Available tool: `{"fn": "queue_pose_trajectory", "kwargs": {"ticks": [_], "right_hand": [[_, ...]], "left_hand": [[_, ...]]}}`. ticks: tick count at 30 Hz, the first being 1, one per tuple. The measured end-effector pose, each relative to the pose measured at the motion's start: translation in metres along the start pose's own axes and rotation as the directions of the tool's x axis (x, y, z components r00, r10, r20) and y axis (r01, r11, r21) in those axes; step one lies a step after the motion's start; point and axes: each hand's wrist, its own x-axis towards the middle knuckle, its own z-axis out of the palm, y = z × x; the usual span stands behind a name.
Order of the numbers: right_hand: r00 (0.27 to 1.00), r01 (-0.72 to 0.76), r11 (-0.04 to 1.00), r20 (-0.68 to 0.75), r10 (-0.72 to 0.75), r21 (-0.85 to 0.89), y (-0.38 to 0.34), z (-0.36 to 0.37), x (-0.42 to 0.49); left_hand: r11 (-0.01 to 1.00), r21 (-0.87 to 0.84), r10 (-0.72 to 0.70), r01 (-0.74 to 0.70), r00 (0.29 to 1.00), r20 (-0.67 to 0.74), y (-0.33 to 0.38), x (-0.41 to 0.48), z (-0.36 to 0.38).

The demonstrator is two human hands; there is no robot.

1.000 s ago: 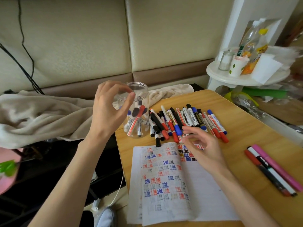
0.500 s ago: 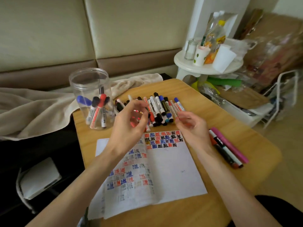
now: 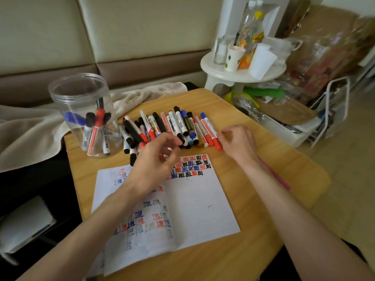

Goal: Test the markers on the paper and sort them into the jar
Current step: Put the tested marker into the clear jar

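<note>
Selecting the next pen from the marker pile (image 3: 172, 126) on the table (image 3: 274, 142). The right hand (image 3: 239, 142) sets its curled fingers against the red-capped marker (image 3: 217, 144) at the pile's right edge; whether it already pinches the barrel cannot be told. The left hand (image 3: 154, 161) hovers over the pile's near end, fingers loosely curled, holding nothing. The jar (image 3: 60, 102) stands upright left of the pile with a few markers inside. The paper (image 3: 203, 209) lies just in front of the pile.

For a clean pick, lift 1 marker by its barrel without rolling its neighbours, uncap with the free hand, then write on the blank area below the test marks (image 3: 190, 167).

Barrel print is too blurred to read. The marks, in 3 colours, repeat a boxy glyph that cannot be read.
</note>
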Motion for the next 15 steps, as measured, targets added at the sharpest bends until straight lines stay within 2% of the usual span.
{"fn": "queue_pose_trajectory", "kwargs": {"ticks": [8,12,15], "right_hand": [[0.989,-0.146,0.989,-0.021,0.146,-0.016,-0.007,-0.003,0.004],[0.964,-0.209,0.953,-0.120,0.239,0.218,-0.010,-0.011,-0.002],[0.946,-0.100,0.897,-0.239,0.220,0.431,-0.014,-0.023,-0.009]], "left_hand": [[1.000,0.008,-0.017,0.016,0.999,0.032,-0.006,0.000,-0.003],[1.000,0.008,-0.012,0.012,1.000,0.029,-0.004,0.001,-0.002],[1.000,-0.004,0.006,-0.006,1.000,0.027,-0.001,0.002,0.000]]}}
